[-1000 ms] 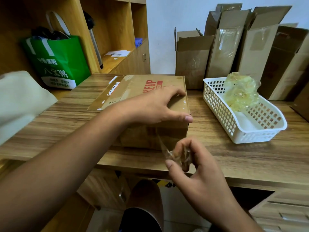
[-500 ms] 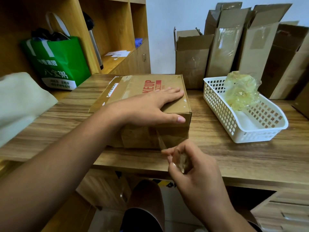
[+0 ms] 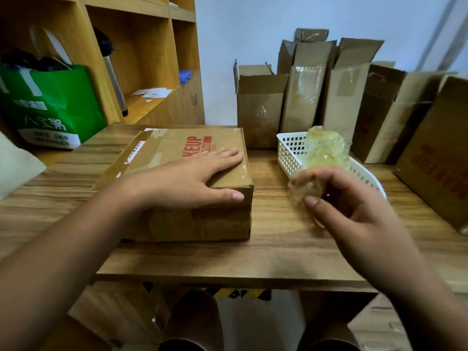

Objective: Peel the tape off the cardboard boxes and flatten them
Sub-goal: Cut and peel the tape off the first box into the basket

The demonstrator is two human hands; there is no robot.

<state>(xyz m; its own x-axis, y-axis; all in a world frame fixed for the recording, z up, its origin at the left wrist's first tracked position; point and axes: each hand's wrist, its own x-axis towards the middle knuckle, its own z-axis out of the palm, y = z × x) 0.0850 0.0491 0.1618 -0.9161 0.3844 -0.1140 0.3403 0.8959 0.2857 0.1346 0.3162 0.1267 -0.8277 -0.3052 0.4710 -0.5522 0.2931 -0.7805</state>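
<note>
A closed brown cardboard box [image 3: 162, 150] with red lettering lies flat on the wooden table [image 3: 273, 244]. My left hand [image 3: 192, 177] rests flat on its top near the right edge, thumb over the front corner. My right hand [image 3: 354, 214] is raised to the right of the box and pinches a crumpled wad of clear tape [image 3: 306, 191] between thumb and fingers, just in front of the white basket [image 3: 291, 153]. Strips of tape still show on the box's front face and left flap.
The white plastic basket holds a ball of used tape [image 3: 324, 148]. Several flattened boxes [image 3: 304, 97] lean on the back wall, with another box [image 3: 440, 160] at the right. A green bag [image 3: 50, 107] and wooden shelves stand to the left.
My right hand has pulled the tape free of the box's front face and lifted it up and right toward the basket. My left hand has stayed pressed on the box top.
</note>
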